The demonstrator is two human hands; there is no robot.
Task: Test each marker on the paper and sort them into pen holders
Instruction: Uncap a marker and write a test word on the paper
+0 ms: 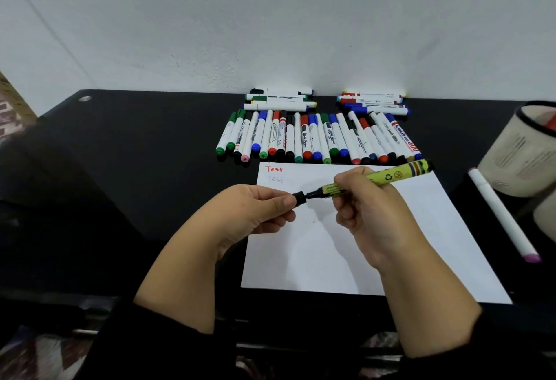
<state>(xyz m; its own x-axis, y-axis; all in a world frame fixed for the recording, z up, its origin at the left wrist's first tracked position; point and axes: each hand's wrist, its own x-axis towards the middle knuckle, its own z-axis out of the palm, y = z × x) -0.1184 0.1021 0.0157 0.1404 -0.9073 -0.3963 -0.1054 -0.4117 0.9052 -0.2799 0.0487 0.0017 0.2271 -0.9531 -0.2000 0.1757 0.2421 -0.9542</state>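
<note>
A plain white wall (270, 18) fills the upper half of the view, lightly scuffed and marked with faint grey smudges. A glossy black worktop (144, 145) butts against its base, with a small round silver fitting (85, 98) near its far left corner. At the far left edge, a strip of brownish patterned surface (9, 108) shows beyond the wall. Light falls evenly, with a brighter glow where worktop meets wall.

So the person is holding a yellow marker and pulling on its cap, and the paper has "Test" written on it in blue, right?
Not quite. In the head view the top "Test" on the paper is red, with a faint grey one under it. The rest fits: the right hand holds the yellow marker and the left hand pinches its black cap.
</note>
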